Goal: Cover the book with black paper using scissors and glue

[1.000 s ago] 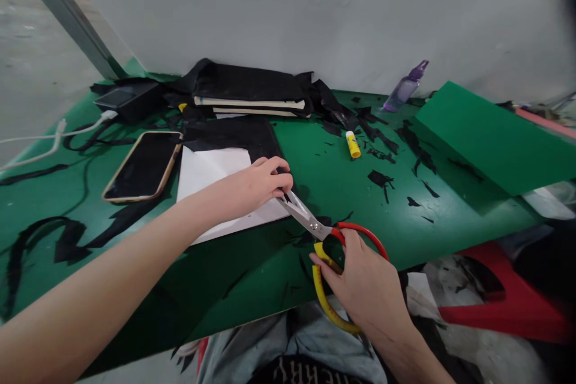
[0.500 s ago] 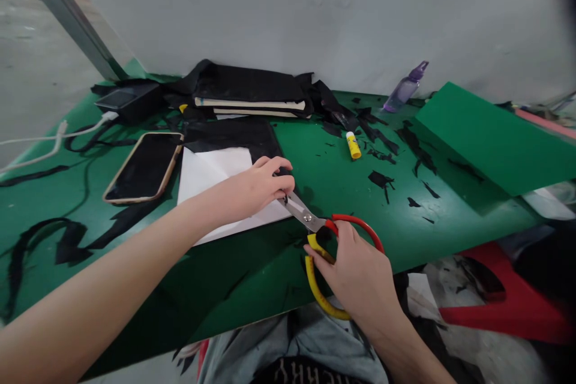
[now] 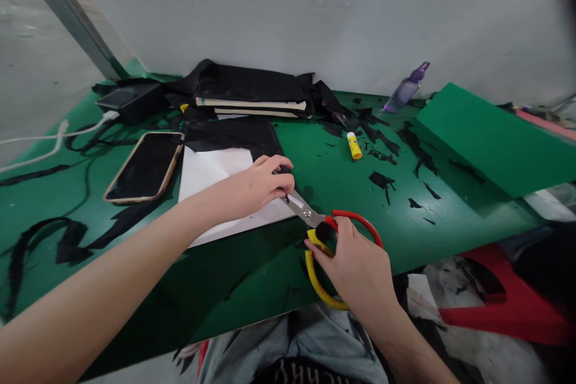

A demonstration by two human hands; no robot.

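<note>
My right hand [image 3: 360,264] is closed around the handles of large scissors [image 3: 310,215], one handle red and the other yellow. Their blades point up and left, towards my left hand [image 3: 267,183], and the tips are hidden at its fingers. Those fingers are curled together, with a small piece of black material [image 3: 282,171] showing between them; most of it is hidden. Under my left hand and forearm lies a white sheet of paper [image 3: 211,165]. A larger black sheet [image 3: 238,133] sticks out behind the paper.
On the green table [image 3: 265,276], a phone [image 3: 146,167] lies left of the paper. Black-covered books [image 3: 252,85] are at the back. A yellow glue stick [image 3: 354,146], a purple spray bottle [image 3: 406,90], black scraps [image 3: 381,180] and a green board [image 3: 495,138] are to the right.
The scissors' handles have come slightly closer together in my right hand, the yellow loop shifting up a little. My left hand has stayed almost in place.
</note>
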